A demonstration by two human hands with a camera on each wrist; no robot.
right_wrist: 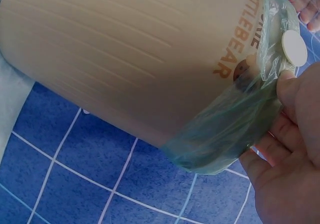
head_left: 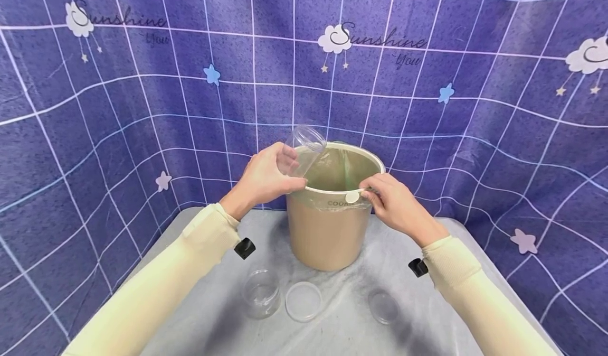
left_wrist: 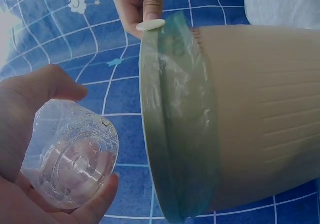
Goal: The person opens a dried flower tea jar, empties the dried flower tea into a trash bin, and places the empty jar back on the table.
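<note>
My left hand [head_left: 271, 172] holds a clear plastic jar [head_left: 309, 147], tilted over the left rim of a beige trash can [head_left: 328, 234]. In the left wrist view, the thumb and fingers curl round the jar [left_wrist: 75, 154], whose base faces the camera. A thin green bag [left_wrist: 182, 124] lines the can and folds over its rim. On the can's front right, my right hand [head_left: 394, 200] pinches the rim and bag beside a round white tab [right_wrist: 294, 48]. Dark lettering on the can is partly covered by the bag.
On the grey-covered table [head_left: 209, 292] before the can stand a second clear jar [head_left: 262, 294] and two round lids: a whitish lid [head_left: 304, 301] in the middle and a clear lid [head_left: 383, 307] to the right. A blue gridded curtain [head_left: 266, 44] hangs behind and at both sides.
</note>
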